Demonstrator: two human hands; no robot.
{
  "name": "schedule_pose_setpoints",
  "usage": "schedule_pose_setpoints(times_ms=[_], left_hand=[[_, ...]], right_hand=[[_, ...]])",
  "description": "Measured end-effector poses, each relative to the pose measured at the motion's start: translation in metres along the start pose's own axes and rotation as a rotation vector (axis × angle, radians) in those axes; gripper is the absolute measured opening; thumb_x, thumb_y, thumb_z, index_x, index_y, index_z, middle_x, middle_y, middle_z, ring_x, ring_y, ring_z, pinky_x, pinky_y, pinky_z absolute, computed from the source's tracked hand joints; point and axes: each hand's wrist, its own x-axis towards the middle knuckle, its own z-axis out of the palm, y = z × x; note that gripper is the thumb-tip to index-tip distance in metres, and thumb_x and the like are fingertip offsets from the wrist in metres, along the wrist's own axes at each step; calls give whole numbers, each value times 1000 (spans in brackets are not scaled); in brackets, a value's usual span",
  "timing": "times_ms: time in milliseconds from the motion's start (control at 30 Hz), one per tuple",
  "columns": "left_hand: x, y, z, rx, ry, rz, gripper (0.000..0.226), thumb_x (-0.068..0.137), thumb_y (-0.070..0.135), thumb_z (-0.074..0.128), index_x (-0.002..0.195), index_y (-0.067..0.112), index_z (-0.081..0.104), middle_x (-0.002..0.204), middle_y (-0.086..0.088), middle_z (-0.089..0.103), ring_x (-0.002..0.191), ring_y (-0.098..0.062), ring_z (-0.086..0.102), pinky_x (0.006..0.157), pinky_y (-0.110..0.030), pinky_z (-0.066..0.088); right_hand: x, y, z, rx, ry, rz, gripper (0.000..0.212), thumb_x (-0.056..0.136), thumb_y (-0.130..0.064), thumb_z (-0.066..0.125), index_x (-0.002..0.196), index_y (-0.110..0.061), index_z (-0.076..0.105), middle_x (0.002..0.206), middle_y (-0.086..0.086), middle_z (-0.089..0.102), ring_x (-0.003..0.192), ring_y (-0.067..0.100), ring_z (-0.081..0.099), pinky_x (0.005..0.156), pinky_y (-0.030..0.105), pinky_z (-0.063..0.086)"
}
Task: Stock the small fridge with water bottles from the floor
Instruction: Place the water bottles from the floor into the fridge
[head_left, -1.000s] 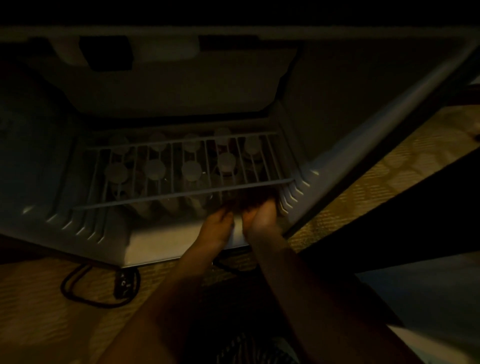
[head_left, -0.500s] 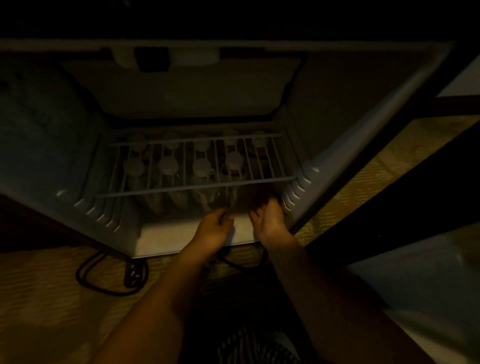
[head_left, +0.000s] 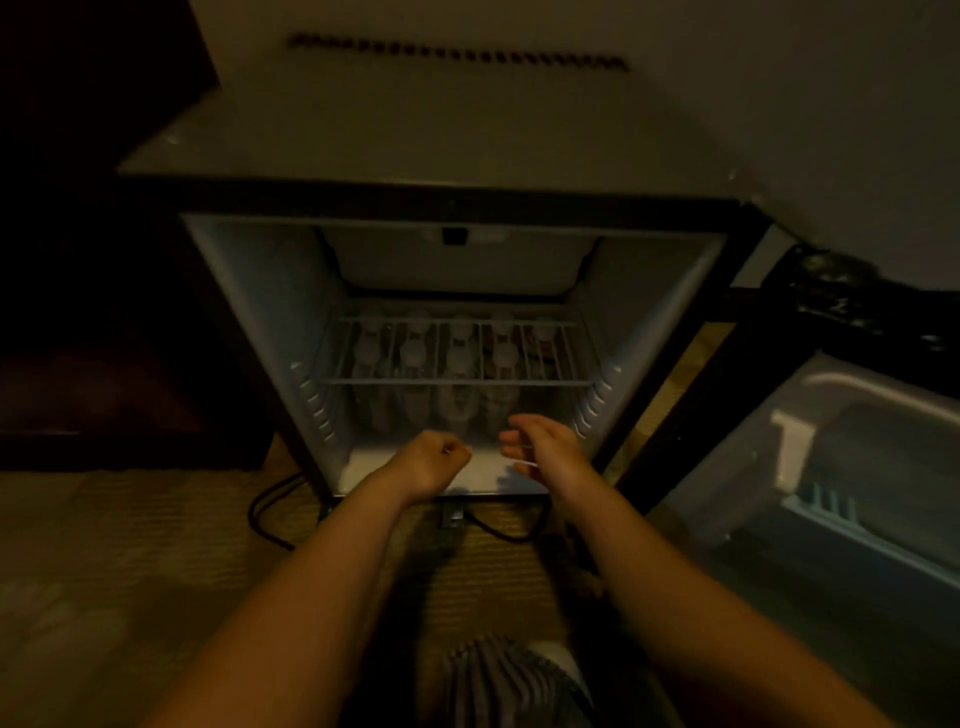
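Observation:
The small fridge (head_left: 260, 291) stands open in front of me in dim light. Several water bottles (head_left: 457, 405) with pale caps stand in rows on its floor, under a white wire shelf (head_left: 457, 382). My left hand (head_left: 434, 460) hovers at the fridge's front lip with its fingers curled into a loose fist, holding nothing. My right hand (head_left: 545, 449) is beside it, just outside the opening, fingers loosely bent and empty. Both hands are clear of the bottles.
The fridge door (head_left: 831, 467) hangs open to the right, its inner rack visible. A black power cord (head_left: 270, 514) loops on the patterned carpet below the fridge. Dark furniture (head_left: 104, 338) stands at the left. My striped clothing (head_left: 514, 686) shows at the bottom.
Both hands have pulled back out of the fridge's lower compartment to its front lip. My head has drawn back and up, so the whole fridge and its top now show.

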Motion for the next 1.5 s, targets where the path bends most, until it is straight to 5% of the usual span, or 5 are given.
schedule_pose_setpoints(times_ms=[300, 467, 700, 833, 1500], left_hand=[[-103, 45, -81, 485, 80, -11, 41, 95, 33, 44, 123, 5, 56, 131, -16, 54, 121, -30, 51, 98, -33, 40], [-172, 51, -135, 502, 219, 9, 41, 95, 32, 44, 124, 6, 56, 131, -13, 54, 120, -28, 52, 98, -33, 41], [-287, -5, -181, 428, 380, -8, 36, 94, 34, 45, 122, 15, 56, 124, -7, 58, 110, -22, 56, 93, -35, 46], [-352, -65, -184, 492, 445, -121, 35, 94, 35, 47, 117, 12, 59, 121, -9, 62, 112, -25, 57, 94, -34, 45], [-527, -346, -84, -107, 705, -700, 37, 91, 19, 53, 126, 5, 53, 123, -16, 60, 112, -26, 57, 88, -28, 43]], right_hand=[[-104, -97, 28, -407, -210, -313, 26, 97, -6, 41, 115, 5, 55, 84, 11, 57, 51, 5, 57, 39, 5, 39], [-164, -147, 68, -647, -347, -478, 30, 97, -7, 42, 121, 8, 52, 85, 8, 58, 43, -7, 55, 42, 4, 40], [-261, -174, 143, -937, -572, -677, 28, 96, -9, 45, 118, 4, 55, 100, 19, 61, 69, 14, 57, 64, 16, 47], [-309, -152, 191, -1073, -696, -742, 30, 96, -18, 49, 123, -6, 55, 114, 14, 64, 94, 22, 64, 85, 33, 51], [-405, 52, 365, -1437, -1218, -697, 36, 93, -21, 52, 125, -6, 55, 124, 14, 59, 112, 26, 57, 95, 35, 46]])
